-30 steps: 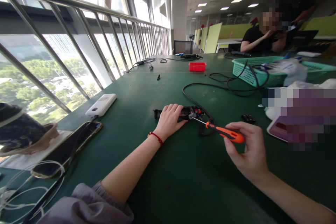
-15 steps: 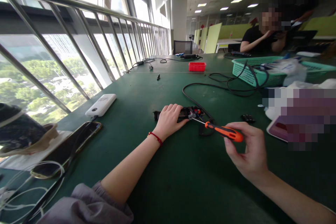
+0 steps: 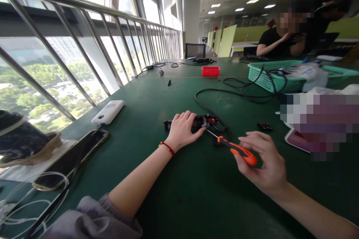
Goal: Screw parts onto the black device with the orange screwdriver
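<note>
My left hand [image 3: 182, 129] is wrapped over a black corded device [image 3: 199, 121] lying on the green table, its right end exposing small red parts and wires. Between thumb and fingers, my right hand [image 3: 263, 160] grips the orange and black handle of a screwdriver [image 3: 237, 150]. The thin metal shaft slants up and left, its tip at the device beside my left thumb. Whether the tip sits in a screw is too small to tell. A black cable [image 3: 198, 96] runs from the device toward the back right.
A small black part [image 3: 264, 126] lies right of the screwdriver. Behind stand a red tray [image 3: 210, 71] and a green basket [image 3: 260, 78] with cable and plastic bags. At left are a white power bank [image 3: 108, 112] and a phone [image 3: 71, 158]. People [image 3: 276, 43] are at the far right.
The screwdriver's handle end has swung down toward me, so the tool slants more steeply. My right hand has shifted with it; my left hand and the device have barely moved.
</note>
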Demonstrator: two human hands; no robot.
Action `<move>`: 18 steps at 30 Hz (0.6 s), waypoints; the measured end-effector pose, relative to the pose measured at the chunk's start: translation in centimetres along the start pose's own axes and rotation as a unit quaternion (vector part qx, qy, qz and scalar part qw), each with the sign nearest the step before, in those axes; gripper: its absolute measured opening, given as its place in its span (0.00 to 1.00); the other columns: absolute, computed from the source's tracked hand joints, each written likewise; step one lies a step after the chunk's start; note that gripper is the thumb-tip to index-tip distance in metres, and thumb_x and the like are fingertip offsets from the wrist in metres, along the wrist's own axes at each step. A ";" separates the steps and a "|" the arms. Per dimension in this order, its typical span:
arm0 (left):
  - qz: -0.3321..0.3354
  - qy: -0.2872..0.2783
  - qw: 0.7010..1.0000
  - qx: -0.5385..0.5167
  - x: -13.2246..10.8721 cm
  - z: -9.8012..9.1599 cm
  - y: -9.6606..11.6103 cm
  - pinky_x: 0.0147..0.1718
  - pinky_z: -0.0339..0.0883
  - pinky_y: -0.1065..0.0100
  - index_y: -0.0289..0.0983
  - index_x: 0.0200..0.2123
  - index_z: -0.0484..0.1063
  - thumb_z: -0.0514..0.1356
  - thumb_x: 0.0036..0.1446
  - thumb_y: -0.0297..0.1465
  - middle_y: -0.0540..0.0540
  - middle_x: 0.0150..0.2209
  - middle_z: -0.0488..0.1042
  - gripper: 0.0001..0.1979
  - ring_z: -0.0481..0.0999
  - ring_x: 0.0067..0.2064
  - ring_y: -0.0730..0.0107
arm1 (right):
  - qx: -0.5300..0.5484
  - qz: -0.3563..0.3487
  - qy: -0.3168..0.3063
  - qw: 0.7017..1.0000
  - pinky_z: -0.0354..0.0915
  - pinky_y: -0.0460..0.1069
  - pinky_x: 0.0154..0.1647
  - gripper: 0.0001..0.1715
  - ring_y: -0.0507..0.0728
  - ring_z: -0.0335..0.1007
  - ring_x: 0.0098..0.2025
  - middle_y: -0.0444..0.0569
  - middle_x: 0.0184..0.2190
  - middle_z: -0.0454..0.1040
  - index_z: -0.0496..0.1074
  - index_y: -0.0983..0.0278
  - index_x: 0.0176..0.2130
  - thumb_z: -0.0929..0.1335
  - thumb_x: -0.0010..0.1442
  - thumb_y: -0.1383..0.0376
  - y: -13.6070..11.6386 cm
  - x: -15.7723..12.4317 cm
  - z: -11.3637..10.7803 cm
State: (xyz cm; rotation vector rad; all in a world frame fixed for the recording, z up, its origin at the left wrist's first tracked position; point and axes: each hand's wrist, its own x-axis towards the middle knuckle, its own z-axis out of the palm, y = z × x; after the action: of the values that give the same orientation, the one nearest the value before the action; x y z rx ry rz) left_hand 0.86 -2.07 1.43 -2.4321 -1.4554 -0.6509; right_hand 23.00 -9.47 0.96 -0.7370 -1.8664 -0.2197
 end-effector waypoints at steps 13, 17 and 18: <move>-0.005 0.001 1.000 0.005 0.1 0.1 0.0 0.41 0.58 0.61 0.36 0.43 0.64 0.50 0.56 0.49 0.44 0.39 0.67 0.23 0.68 0.40 0.61 | -0.005 -0.013 -0.023 1.000 0.68 0.58 0.39 0.20 0.54 0.68 0.28 0.44 0.27 0.71 0.64 0.63 0.46 0.68 0.53 0.69 -0.6 0.3 0.1; -0.004 -0.002 1.000 0.005 0.1 0.0 0.0 0.41 0.58 0.61 0.36 0.43 0.64 0.50 0.56 0.49 0.44 0.39 0.67 0.23 0.68 0.40 0.61 | -0.015 -0.016 -0.011 1.000 0.69 0.57 0.39 0.20 0.55 0.69 0.32 0.48 0.32 0.72 0.63 0.63 0.47 0.68 0.53 0.69 -0.7 0.4 0.1; -0.003 -0.003 1.000 0.005 0.1 0.0 0.0 0.41 0.58 0.61 0.36 0.43 0.64 0.50 0.56 0.49 0.44 0.39 0.67 0.23 0.68 0.40 0.61 | -0.015 -0.009 0.005 1.000 0.69 0.57 0.39 0.22 0.57 0.70 0.35 0.49 0.34 0.72 0.63 0.62 0.48 0.68 0.52 0.69 -0.7 0.3 0.2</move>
State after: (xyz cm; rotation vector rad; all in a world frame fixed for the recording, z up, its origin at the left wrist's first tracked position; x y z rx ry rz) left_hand 0.91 -1.99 1.47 -2.4250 -1.4657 -0.6382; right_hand 22.43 -9.80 1.29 -0.7386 -1.8637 -0.2624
